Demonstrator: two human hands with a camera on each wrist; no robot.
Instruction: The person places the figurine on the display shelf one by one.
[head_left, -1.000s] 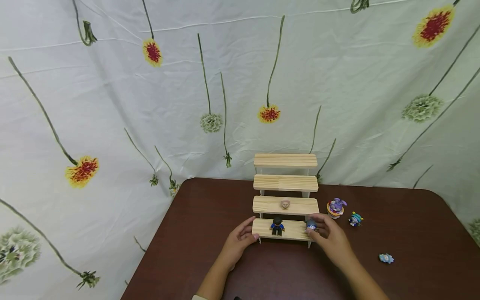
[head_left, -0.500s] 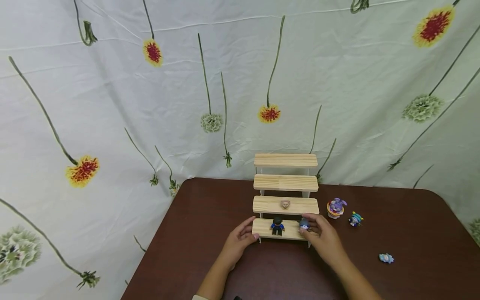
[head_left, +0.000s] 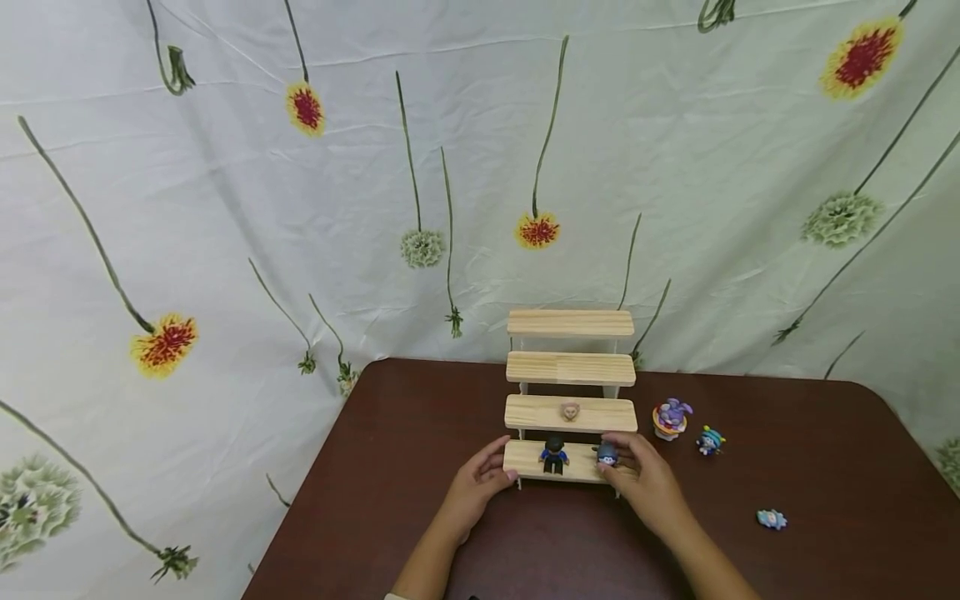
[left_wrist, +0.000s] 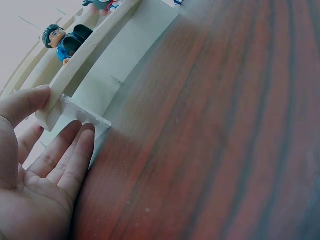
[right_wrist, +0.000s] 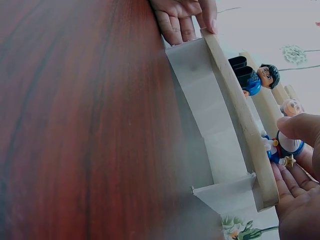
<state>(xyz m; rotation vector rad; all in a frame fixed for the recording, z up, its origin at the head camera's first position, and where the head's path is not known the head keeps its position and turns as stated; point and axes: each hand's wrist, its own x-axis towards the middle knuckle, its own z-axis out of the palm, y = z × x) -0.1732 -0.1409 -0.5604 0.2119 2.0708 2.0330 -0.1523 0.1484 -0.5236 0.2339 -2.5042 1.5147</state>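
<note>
A four-step wooden display stand (head_left: 570, 367) with clear side supports stands on the table. My left hand (head_left: 474, 487) grips the left end of its bottom step, thumb at the front edge and fingers behind and below, as the left wrist view shows. On that step's right part, my right hand (head_left: 647, 477) pinches a small figurine (head_left: 607, 454) with a grey-blue top; in the right wrist view it shows a white front and a gold star. Beside it sits a black-haired toy figure (head_left: 553, 458) in a blue top. One step up lies a small pinkish head-shaped toy (head_left: 571, 412).
Right of the stand are a purple rabbit-eared figurine in a cup (head_left: 671, 418), a small blue figurine with a teal and yellow top (head_left: 709, 440), and a pale-blue toy (head_left: 771, 519) lying nearer. A flower-print cloth (head_left: 337, 183) hangs behind the dark wooden table (head_left: 375, 533).
My right hand has moved a little to the left along the bottom step with the grey-blue figurine, closer to the black-haired toy figure. My left hand has stayed on the step's end.
</note>
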